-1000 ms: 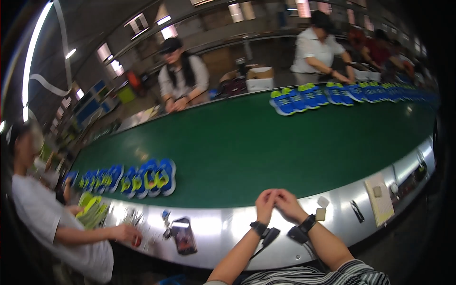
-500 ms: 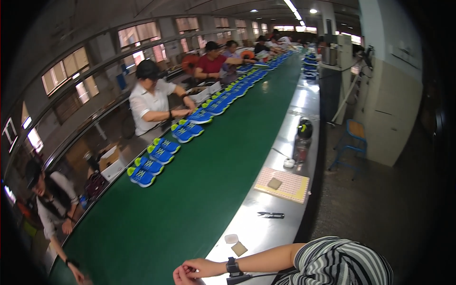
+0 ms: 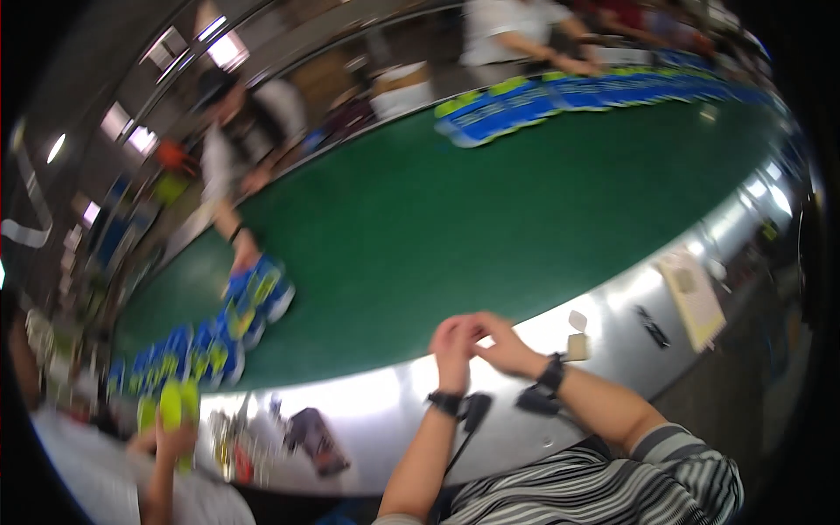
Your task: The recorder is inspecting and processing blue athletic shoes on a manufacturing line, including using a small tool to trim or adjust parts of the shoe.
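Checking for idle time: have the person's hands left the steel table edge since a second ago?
No. Left hand and right hand stay clasped over the steel table edge.

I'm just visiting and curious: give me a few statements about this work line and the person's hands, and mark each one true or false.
1. The left hand and right hand are apart at opposite ends of the metal ledge. False: they meet, fingers touching, above the ledge.
2. The belt is green. True.
3. Both wrists carry dark bands. True.
4. The blue and yellow-green pieces are stacked in the belt's middle. False: they lie in rows along its edges.
5. Each hand grips a large tool. False: no tool shows in either hand.
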